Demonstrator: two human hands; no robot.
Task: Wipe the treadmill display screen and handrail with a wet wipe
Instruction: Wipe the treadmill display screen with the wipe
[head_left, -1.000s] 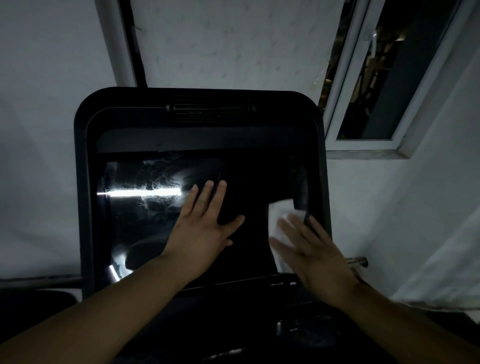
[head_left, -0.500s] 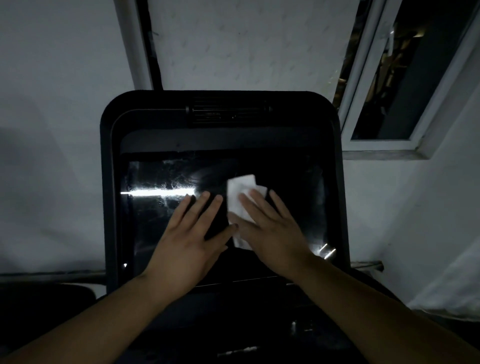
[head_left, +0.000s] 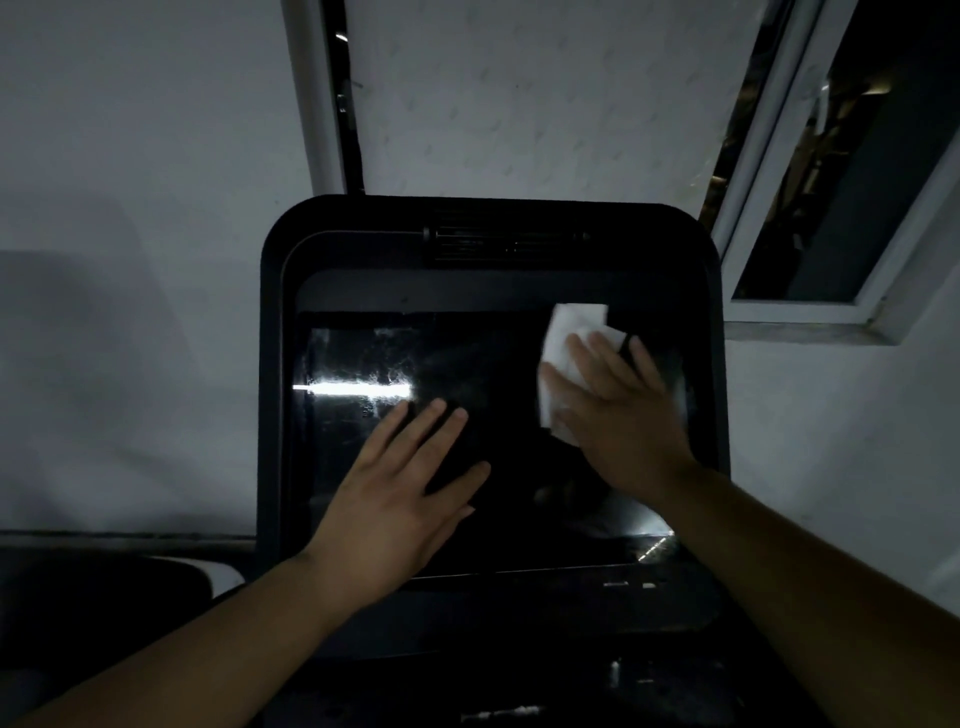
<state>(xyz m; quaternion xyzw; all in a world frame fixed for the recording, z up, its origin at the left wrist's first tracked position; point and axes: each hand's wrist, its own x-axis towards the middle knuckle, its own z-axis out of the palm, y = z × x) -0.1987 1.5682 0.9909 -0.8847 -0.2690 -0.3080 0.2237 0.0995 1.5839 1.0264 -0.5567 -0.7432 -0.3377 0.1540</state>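
Observation:
The treadmill's black display screen (head_left: 363, 364) fills the middle of the head view, set in a rounded black console frame (head_left: 275, 322). A bright streak of reflected light crosses its left side. My right hand (head_left: 618, 415) presses a white wet wipe (head_left: 563, 332) flat against the screen's upper right part, fingers spread over it. Lower down, my left hand (head_left: 405, 493) rests flat on the left-centre of the screen, fingers apart and holding nothing. No handrail can be made out in the dim light.
A white wall stands behind the console. An open window (head_left: 831, 182) with a white frame is at the upper right. A dark rounded object (head_left: 104, 587) sits at the lower left. The console's dark lower panel (head_left: 519, 613) lies below the screen.
My right hand has slid the wipe from the screen's centre up to its upper right. My left hand has stayed flat on the lower left of the screen. The view has shifted slightly.

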